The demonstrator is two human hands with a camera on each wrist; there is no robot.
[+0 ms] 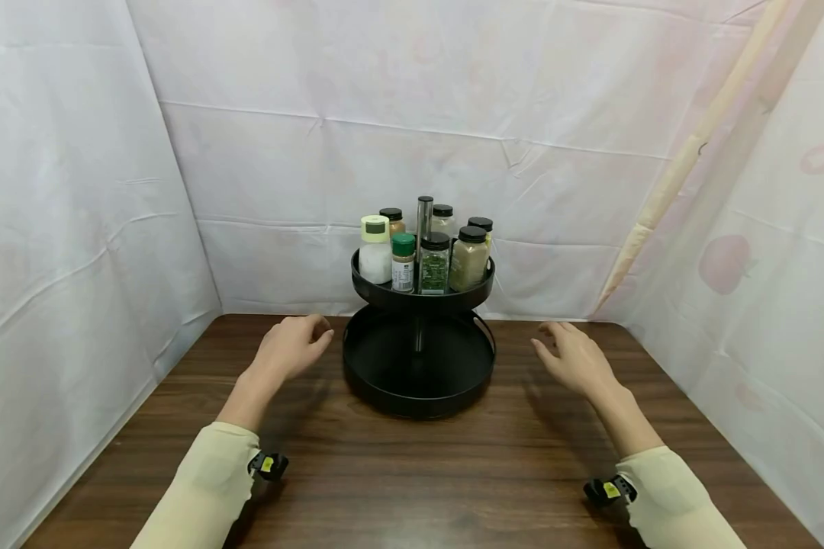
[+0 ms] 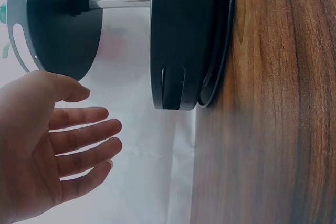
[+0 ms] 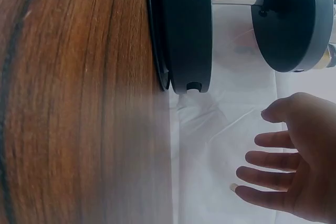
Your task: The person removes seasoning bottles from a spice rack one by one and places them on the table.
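A black two-tier rotating spice rack [image 1: 419, 404] stands at the table's back, its tiers joined by a metal post [image 1: 424, 217]. On its upper tier [image 1: 422, 303] are several containers: a white shaker with a pale yellow lid [image 1: 375, 263], a green-capped bottle [image 1: 403, 274], a jar of green herbs [image 1: 434, 268], a jar of beige powder [image 1: 469, 267] and others partly hidden behind. The lower tier holds nothing visible. My left hand [image 1: 291, 347] hovers left of the rack, fingers relaxed. To the rack's right hovers my right hand [image 1: 577, 360], likewise relaxed. Neither touches anything.
The brown wooden table [image 1: 412, 488] spreads in front of the rack. White cloth [image 1: 412, 137] hangs behind it and along both sides. A cloth-wrapped pole [image 1: 693, 152] slants down at the back right corner. Each sleeve cuff carries a small black wrist camera [image 1: 268, 465].
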